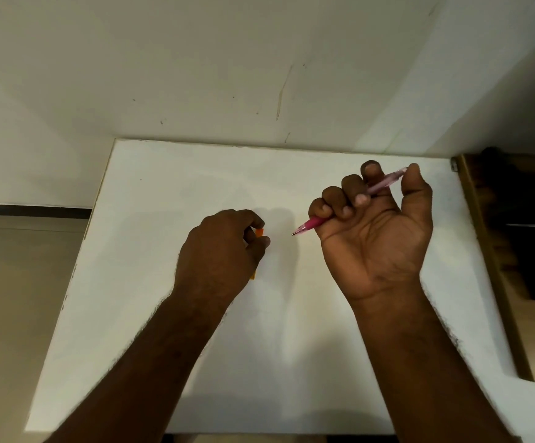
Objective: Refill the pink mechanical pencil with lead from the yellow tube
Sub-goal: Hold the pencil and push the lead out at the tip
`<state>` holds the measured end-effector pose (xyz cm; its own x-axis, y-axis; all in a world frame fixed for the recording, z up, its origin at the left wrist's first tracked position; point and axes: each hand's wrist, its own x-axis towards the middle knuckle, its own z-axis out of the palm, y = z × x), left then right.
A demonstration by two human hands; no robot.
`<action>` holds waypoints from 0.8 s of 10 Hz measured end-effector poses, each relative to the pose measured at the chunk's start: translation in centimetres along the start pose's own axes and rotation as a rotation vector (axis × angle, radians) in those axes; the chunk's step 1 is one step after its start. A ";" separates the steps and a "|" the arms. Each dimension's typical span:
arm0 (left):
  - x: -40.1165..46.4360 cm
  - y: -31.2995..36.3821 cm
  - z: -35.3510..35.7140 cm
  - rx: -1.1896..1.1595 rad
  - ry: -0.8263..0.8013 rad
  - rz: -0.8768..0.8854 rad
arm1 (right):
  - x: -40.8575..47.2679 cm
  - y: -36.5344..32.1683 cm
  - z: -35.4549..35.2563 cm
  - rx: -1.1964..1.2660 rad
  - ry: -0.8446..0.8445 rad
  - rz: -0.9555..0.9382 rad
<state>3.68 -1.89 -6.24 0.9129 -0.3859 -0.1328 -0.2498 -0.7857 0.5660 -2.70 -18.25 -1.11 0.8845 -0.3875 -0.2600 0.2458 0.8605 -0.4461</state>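
Pale, scuffed wall [196, 75] rose behind a flat white desk [170, 330] that carried both of the person's bare hands. The right hand [374, 231] was turned palm up, its fingers [349, 193] curled round the slim pink translucent mechanical pencil [315, 222], thumb resting against the far cap end and the metal tip aimed left toward the other hand. The left hand [224, 254] lay knuckles up just beside that tip, its fingers bent round the small yellow-orange plastic lead tube [259, 232], of which only slivers showed above and below the hand; whether the tube was capped could not be told.

Judging from this, the step in hand was getting the pencil ready to take lead. It would go best with the pencil's cap end tilted up and held steady, the tube brought close over the desk, and a single lead tipped out slowly so that it neither snapped nor rolled away.

No brand, label or writing could be read on pencil, tube or desk.
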 end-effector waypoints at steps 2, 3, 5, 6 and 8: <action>0.0 0.0 0.0 -0.007 -0.003 -0.005 | 0.3 0.3 -0.1 -0.008 0.002 -0.061; 0.0 0.0 0.0 -0.013 0.000 -0.002 | 0.3 0.4 -0.3 -0.019 0.018 -0.061; 0.0 -0.1 0.1 -0.005 -0.005 -0.005 | 0.2 0.3 -0.3 -0.001 0.059 0.023; 0.0 -0.1 0.1 -0.006 -0.007 -0.006 | 0.2 0.1 -0.3 -0.005 0.062 0.008; 0.1 -0.1 0.1 -0.001 -0.001 0.007 | 0.1 0.1 -0.3 0.055 0.060 0.001</action>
<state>3.73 -1.87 -6.43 0.9108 -0.3920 -0.1299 -0.2557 -0.7824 0.5679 -2.70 -18.28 -1.40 0.8600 -0.4040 -0.3118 0.2675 0.8772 -0.3987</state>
